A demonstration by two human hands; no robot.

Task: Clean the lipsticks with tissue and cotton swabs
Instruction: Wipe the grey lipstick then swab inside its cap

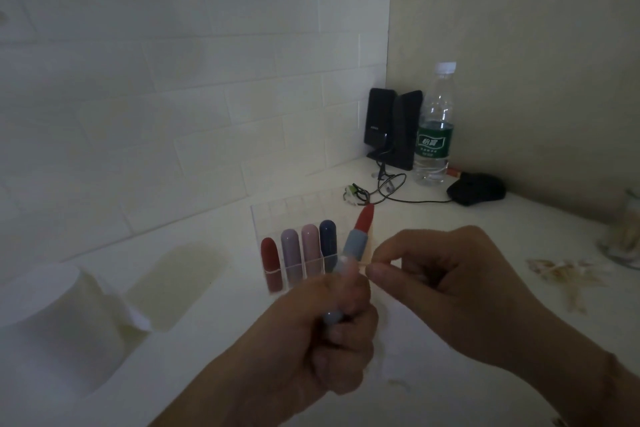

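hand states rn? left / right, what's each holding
Left hand: closed around the open lipstick, red tip pointing up and away.
Right hand: fingers pinching a thin stick, likely a cotton swab, next to the lipstick.

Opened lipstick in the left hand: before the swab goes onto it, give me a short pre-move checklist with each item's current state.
1. Left hand grips the opened lipstick firmly by its barrel: ok.
2. Red bullet is extended and exposed for cleaning: ok.
3. Right hand pinches a cotton swab beside the barrel: ok, though the swab is thin and blurred.
4. Swab tip clean: cannot tell.
5. Four capped lipsticks stand upright in the clear organizer, behind the hands: ok.
6. Tissue roll on the table at the left: ok.
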